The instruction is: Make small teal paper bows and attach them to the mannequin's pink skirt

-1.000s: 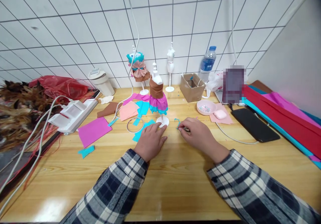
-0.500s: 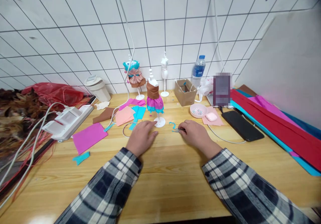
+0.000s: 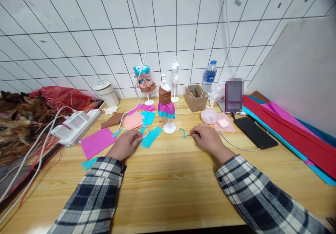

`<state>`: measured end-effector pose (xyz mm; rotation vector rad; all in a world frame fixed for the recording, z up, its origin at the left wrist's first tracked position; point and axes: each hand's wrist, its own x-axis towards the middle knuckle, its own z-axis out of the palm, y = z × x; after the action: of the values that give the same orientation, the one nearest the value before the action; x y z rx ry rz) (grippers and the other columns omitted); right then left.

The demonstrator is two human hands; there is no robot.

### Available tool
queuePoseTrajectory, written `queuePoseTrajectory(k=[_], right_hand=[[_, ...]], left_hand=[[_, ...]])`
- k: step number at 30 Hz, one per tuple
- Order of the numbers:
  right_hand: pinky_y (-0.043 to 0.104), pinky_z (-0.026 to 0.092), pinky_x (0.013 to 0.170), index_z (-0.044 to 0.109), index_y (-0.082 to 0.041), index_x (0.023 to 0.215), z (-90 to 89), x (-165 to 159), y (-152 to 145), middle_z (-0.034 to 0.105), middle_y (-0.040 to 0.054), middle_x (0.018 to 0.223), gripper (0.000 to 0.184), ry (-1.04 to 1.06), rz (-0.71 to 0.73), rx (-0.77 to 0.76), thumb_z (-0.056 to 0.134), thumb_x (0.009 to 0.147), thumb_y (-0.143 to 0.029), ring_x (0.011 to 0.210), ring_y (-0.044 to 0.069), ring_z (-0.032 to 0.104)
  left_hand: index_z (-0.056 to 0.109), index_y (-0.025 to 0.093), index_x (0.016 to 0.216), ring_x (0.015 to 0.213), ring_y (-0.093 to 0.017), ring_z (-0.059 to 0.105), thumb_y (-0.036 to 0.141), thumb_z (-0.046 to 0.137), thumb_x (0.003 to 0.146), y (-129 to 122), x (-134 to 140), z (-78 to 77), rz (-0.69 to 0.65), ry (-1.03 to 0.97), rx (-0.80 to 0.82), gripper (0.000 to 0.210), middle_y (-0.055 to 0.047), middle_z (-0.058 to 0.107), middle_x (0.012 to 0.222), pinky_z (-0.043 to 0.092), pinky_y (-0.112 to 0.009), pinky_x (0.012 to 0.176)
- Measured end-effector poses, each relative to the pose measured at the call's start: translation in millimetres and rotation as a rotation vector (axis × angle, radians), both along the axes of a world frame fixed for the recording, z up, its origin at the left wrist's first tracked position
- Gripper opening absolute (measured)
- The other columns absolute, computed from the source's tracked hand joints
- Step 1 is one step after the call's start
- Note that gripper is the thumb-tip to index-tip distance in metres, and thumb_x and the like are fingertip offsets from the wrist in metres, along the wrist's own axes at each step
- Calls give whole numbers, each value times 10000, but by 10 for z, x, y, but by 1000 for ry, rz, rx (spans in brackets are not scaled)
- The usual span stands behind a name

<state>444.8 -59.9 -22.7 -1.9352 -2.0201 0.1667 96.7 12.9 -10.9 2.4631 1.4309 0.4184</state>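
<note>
My left hand (image 3: 124,144) is over the left of the table, fingertips pinched at a thin white cable (image 3: 147,128) that curves in a loop. Just right of those fingertips lies a turquoise crepe paper strip (image 3: 151,137). My right hand (image 3: 207,137) is closed around thin metal scissors (image 3: 193,134), mostly hidden by the fingers and resting low on the tabletop. A curled turquoise scrap (image 3: 182,132) lies by the tips. Between my hands stands a small white mannequin (image 3: 169,127) dressed in a brown top (image 3: 165,96) and a magenta skirt (image 3: 166,108) with turquoise trim.
Behind are another dressed mannequin (image 3: 145,82), a bare one (image 3: 175,76), a cardboard box (image 3: 196,103) and a water bottle (image 3: 210,75). A pink bowl (image 3: 210,116) and black phone (image 3: 256,132) lie right. At left are magenta paper (image 3: 97,143) and a power strip (image 3: 76,129).
My left hand has moved left from beside the mannequin's base to the cable, uncovering the turquoise strip. My right hand has stayed nearly in place. The view has shifted slightly.
</note>
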Motion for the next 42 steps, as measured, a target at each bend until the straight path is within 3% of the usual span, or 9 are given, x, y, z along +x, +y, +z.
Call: queuePoseTrajectory(k=[5,12,17,20,24,28,33,38,42], right_hand=[[289,374,798,683,-253,1006,18,26,1,663,43,937,222,-15,37,73,497,897,-202,964,202,549],[280,382,661,566,-303,1190,51,-37,-17,692,28,1077,312,-22,-101,-38,340,976,-317,916,204,634],[284,337,586,615,-280,1086,47,-54,-2,728,40,960,307,-119,-152,-109,339,967,-339,810,221,658],[281,325,577,648,-259,991,32,-60,10,726,47,917,314,-143,-139,-104,351,961,-357,795,216,651],[277,334,595,671,-274,961,1,-69,20,710,38,911,291,-156,-102,-79,392,950,-356,838,209,633],[282,356,623,674,-269,968,-34,-84,26,679,39,930,257,-150,-77,-46,424,939,-323,845,202,613],[321,386,798,655,-236,1054,-21,-138,-4,636,70,1039,225,-131,-47,37,496,908,-300,1021,235,542],[325,395,849,665,-221,1054,-12,-148,-7,635,68,1027,216,5,49,126,519,896,-245,994,218,540],[331,414,829,657,-190,1033,23,-214,-55,648,68,952,197,148,159,273,518,898,-224,932,210,553]], left_hand=[[498,226,932,842,-205,625,425,388,910,-48,75,-19,137,-227,-65,228,-33,711,939,437,-302,749],[525,178,1109,958,-219,646,450,485,889,-51,112,-74,256,-669,-45,352,-72,732,934,405,-374,951],[503,169,1261,1020,-224,640,408,624,836,-272,380,-20,54,-1179,-478,502,-107,714,1060,413,-383,970],[571,166,1168,969,-202,653,342,687,800,-436,576,-22,-1,-1286,-723,424,-92,729,1005,427,-341,934],[597,177,1115,1007,-189,641,285,724,772,-527,685,-59,-27,-1255,-814,381,-81,733,1014,399,-322,960],[604,190,1121,1059,-214,635,233,746,740,-502,642,-94,-38,-1198,-770,409,-80,737,1026,371,-368,1017],[570,176,1169,1027,-248,655,291,728,750,-502,641,-80,-26,-1063,-723,463,-109,725,1048,414,-428,986],[516,155,1244,954,-231,661,327,673,793,-512,695,-52,-31,-932,-642,508,-95,715,948,460,-402,910],[465,131,1331,953,-221,651,336,628,833,-553,744,-85,-118,-871,-701,563,-108,710,949,453,-372,906]])
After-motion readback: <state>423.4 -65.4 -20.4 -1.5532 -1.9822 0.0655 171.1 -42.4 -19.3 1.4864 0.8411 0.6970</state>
